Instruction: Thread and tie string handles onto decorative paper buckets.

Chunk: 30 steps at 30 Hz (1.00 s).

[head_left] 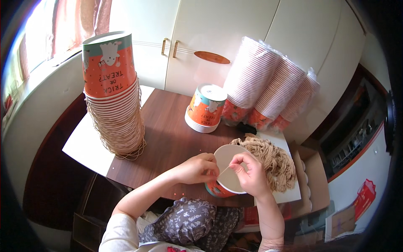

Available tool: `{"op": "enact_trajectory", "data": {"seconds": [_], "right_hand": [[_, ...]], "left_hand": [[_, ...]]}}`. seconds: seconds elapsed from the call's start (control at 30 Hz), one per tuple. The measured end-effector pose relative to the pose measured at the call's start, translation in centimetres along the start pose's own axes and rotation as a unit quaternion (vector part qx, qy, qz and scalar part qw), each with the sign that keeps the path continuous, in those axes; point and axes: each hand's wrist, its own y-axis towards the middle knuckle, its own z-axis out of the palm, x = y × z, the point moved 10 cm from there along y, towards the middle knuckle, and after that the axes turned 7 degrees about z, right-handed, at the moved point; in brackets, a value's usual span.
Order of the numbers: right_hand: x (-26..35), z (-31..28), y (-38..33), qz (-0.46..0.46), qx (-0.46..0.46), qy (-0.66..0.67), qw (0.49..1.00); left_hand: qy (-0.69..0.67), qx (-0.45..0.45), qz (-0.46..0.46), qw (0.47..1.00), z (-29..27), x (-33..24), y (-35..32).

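Note:
An orange and teal printed paper bucket (218, 191) stands at the table's near edge with its white open mouth facing up and tilted toward me. A thin tan string (224, 171) is stretched short between my hands over the mouth. My left hand (196, 169) is closed at the left side of the rim, its fingertips pinching one part of the string. Thumb and forefinger of my right hand (250, 173) pinch the string above the bucket's opening. Just beyond my right hand lies a loose heap of tan strings (273, 161).
At left rises a tall upside-down stack of buckets (110, 71) with string loops hanging around it. A short upside-down stack (206, 108) stands mid-table (161, 109). Plastic-wrapped bucket stacks (252, 71) lean at the back right. A cardboard box (317, 185) sits beside the table.

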Motion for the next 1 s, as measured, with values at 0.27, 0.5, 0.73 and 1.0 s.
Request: {"op": "enact_trajectory", "data": {"seconds": [0.27,0.5,0.73,1.0], "right_hand": [[1.6,-0.4,-0.5,-0.047,-0.034,-0.042,0.997],[-1.0,-0.5,-0.7,0.020,-0.016,0.037,0.999],[-1.9,0.0,-1.1,0.075,0.012,0.117,0.990],[-3.0,-1.8,-2.8,0.095,0.003,0.063,0.993]], "left_hand": [[0.068,0.004,0.030,0.997,-0.2,-0.4,0.1],[0.050,-0.028,0.006,0.998,-0.3,-0.2,-0.5],[0.055,-0.135,0.008,0.989,-0.7,-1.5,-1.3],[0.016,-0.168,-0.034,0.985,-1.1,-0.4,-1.9]]}}
